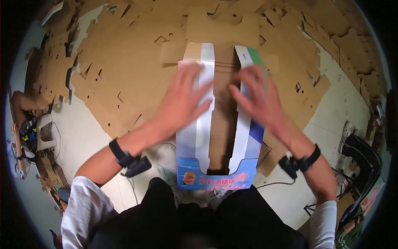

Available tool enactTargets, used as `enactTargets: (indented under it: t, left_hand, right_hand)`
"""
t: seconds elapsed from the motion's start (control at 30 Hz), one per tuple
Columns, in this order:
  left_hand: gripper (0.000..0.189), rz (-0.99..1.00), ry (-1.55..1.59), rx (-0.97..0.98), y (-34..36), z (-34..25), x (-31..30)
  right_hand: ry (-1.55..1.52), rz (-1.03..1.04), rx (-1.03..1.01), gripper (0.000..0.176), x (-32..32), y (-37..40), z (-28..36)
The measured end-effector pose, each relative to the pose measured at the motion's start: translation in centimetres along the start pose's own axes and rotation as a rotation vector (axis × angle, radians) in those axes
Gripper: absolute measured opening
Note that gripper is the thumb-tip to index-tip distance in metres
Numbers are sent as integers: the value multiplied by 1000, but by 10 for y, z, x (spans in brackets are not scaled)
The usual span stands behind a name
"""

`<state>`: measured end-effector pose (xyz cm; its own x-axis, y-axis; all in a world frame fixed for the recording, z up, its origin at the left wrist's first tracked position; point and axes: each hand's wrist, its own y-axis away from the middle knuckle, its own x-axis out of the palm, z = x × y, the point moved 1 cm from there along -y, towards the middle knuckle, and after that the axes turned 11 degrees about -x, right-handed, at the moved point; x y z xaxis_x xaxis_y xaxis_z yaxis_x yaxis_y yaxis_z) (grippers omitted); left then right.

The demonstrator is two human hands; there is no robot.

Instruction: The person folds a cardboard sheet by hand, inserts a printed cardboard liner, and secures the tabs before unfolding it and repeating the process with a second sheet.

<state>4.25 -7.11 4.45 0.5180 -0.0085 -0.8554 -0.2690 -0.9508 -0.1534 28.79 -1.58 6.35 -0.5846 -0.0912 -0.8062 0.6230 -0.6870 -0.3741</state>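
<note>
A long printed cardboard box (192, 137) stands in front of me, blue and pink at its near end with red lettering. Its top is open down the middle, showing a brown inside, with white inner flaps along both long sides. Over the left side flap is my left hand (184, 97), blurred, fingers spread. My right hand (259, 97) is over the right side flap, also blurred, its fingers apart. Neither hand has anything in its grasp; whether the fingertips touch the flaps is hard to tell.
Flat brown cardboard sheets (137, 54) cover the floor beyond the box. Another person (29, 128) sits at the far left by a white stool (45, 133). A black chair (365, 157) stands at the right. Cables hang from both my wrist devices.
</note>
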Motion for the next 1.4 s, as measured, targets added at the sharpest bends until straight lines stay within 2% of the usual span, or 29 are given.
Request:
enactTargets:
  t: [0.03,0.13,0.2,0.23,0.33,0.43,0.53,0.63,0.73,0.8,0.83,0.9,0.93,0.97,1.07,1.1,1.2,1.3,1.4]
  left_hand:
    - [61,-37,9,-143,-17,-1,-4]
    - [74,-38,-107,-258,-43,14,13]
    - [73,-42,-16,-305,-48,10,24]
    - [73,-46,40,-325,-52,8,29]
    - [63,7,247,-388,-59,-7,29]
    - [53,85,295,-400,-57,-15,25]
    - [46,110,243,-370,-41,-18,31]
    - [40,-45,286,-271,-36,-4,44]
    - [33,-181,535,-673,-36,26,49]
    - [32,-338,259,-845,-34,60,49]
    - [33,-296,438,-957,-33,76,45]
    - [36,-197,799,-1164,-38,90,36]
    - [38,-103,927,-1148,-41,88,33]
    - [40,-6,1051,-1134,-43,87,30]
    - [47,204,1321,-1123,-54,59,29]
    - [50,263,1395,-1121,-58,48,32]
    - [53,277,1452,-938,-72,34,28]
    - [51,227,1613,-1032,-81,26,16]
    - [50,327,1604,-1037,-85,51,24]
  right_hand:
    - [40,19,67,35,1,-10,-15]
    - [90,93,284,48,4,-22,-39]
    - [16,177,461,52,8,-18,-45]
    - [67,79,346,45,11,-11,-46]
    - [68,87,399,40,-5,8,-46]
    - [140,210,562,39,-13,16,-37]
    - [123,504,658,35,-23,17,-25]
    - [-70,131,459,28,-15,48,-47]
    - [200,-191,430,25,-23,76,-91]
    - [-178,-381,913,24,-22,110,-153]
    - [-376,-474,1150,24,-22,120,-172]
    - [-928,-468,1382,20,-25,119,-177]
    - [-1215,-455,1477,18,-25,116,-174]
    - [-1264,-325,1409,13,-25,113,-171]
    - [-973,-154,1278,15,-26,69,-131]
    - [-1031,-184,1258,17,-25,67,-132]
    - [-1136,-248,1200,24,-20,56,-133]
    - [-1099,-224,1141,30,-31,41,-123]
    - [-1032,-146,1096,36,-38,41,-127]
